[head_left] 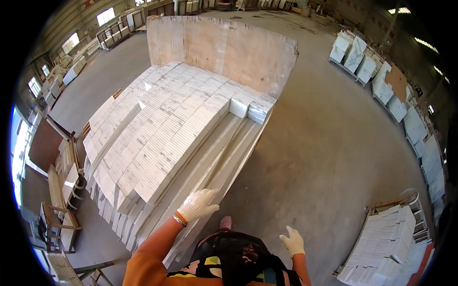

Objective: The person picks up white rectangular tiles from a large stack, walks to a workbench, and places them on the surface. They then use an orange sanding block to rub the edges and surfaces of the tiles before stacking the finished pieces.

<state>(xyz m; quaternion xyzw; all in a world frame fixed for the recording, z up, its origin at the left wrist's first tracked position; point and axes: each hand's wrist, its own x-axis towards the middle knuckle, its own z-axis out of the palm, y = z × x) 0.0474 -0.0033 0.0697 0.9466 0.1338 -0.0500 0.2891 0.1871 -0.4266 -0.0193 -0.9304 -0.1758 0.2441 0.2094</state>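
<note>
A large stack of white, grey-streaked ribbed stone strips (167,124) lies ahead and to the left, packed in rows. Along its right side runs a lower layer of long pale strips (224,138), where the upper rows end in a step. An upright plywood board (224,52) stands against the far end. My left hand (199,205), in a white knit glove, is over the near right edge of the stack with fingers stretched out; whether it touches a strip I cannot tell. Beside my body, my gloved right hand (292,240) hangs over the floor, thumb and fingers apart, holding nothing.
Grey concrete floor (305,157) stretches to the right of the stack. A pallet of white tiles (381,243) stands at the lower right. Pale slabs (367,66) line the right side. At the left are wooden frames (59,219) and benches.
</note>
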